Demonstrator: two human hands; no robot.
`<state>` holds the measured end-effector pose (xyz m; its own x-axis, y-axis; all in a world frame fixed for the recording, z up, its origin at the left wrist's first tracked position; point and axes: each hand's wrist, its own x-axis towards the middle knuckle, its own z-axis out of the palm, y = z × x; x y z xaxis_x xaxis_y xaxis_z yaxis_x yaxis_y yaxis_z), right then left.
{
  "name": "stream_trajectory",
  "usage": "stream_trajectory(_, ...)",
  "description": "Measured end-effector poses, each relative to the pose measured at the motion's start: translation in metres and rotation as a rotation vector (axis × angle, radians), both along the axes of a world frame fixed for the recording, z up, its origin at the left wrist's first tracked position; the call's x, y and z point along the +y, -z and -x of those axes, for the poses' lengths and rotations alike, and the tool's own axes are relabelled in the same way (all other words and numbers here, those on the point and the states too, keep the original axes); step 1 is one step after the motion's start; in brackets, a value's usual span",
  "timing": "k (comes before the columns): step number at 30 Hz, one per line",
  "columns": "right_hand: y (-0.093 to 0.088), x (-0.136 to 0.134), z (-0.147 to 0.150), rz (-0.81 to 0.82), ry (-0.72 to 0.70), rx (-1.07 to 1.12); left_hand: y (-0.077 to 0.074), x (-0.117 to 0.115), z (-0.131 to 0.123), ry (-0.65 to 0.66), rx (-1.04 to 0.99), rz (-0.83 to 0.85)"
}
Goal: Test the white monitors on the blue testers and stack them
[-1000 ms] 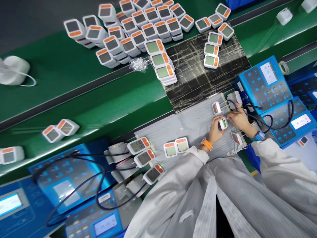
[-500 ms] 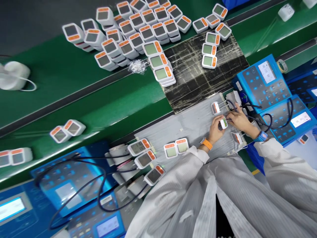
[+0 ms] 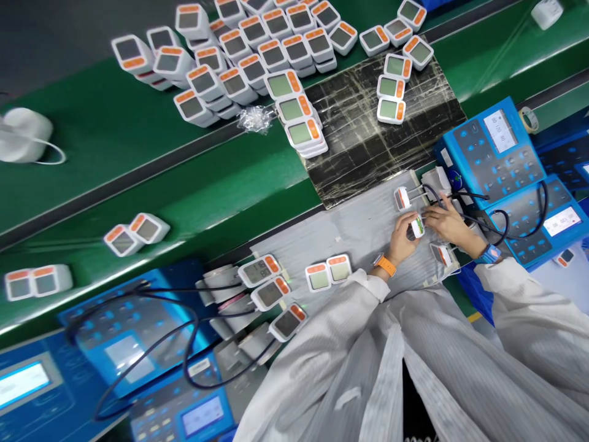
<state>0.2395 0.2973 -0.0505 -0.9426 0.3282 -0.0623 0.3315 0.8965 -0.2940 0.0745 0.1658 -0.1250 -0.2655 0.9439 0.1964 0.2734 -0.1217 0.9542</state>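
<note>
Blood-pressure monitor [image 3: 416,226], a small white unit with an orange end, sits between my hands over the grey anti-static mat [image 3: 354,230], its screen facing up. My left hand [image 3: 402,242], with an orange watch strap [image 3: 385,266] at the wrist, has its fingers curled together and clamped on the monitor's near side. My right hand [image 3: 448,222] comes in from 3 o'clock, its fingers [image 3: 430,215] together and reaching the monitor's far end; from this angle I can't quite tell whether they grip it or only rest against it. A blue wristband [image 3: 489,254] circles that wrist. Two more monitors lie close by on the mat, one [image 3: 402,198] at 11 o'clock and one [image 3: 442,255] at 4 o'clock, and a pair of monitors [image 3: 329,273] sits at 8 o'clock. Blue test consoles [image 3: 490,150] stand at 2 o'clock, trailing black tubing [image 3: 504,224]. Farther out at 10 o'clock, dozens of monitors crowd a green conveyor belt [image 3: 138,178] and a black plastic-wrapped pad [image 3: 350,147]. My white coat sleeve [image 3: 313,350] fills 7 o'clock.
</note>
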Motion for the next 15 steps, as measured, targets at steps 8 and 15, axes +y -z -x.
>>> stream_trajectory(8,-0.0078,-0.0037,0.0074,0.018,0.009,-0.029,-0.0006,0.0005,-0.0054,-0.024,0.042,-0.041)
stream_trajectory(15,-0.0034,-0.0085,0.0070,0.008,0.037,-0.064,0.0028,-0.0003,-0.0063,-0.018,0.085,-0.034)
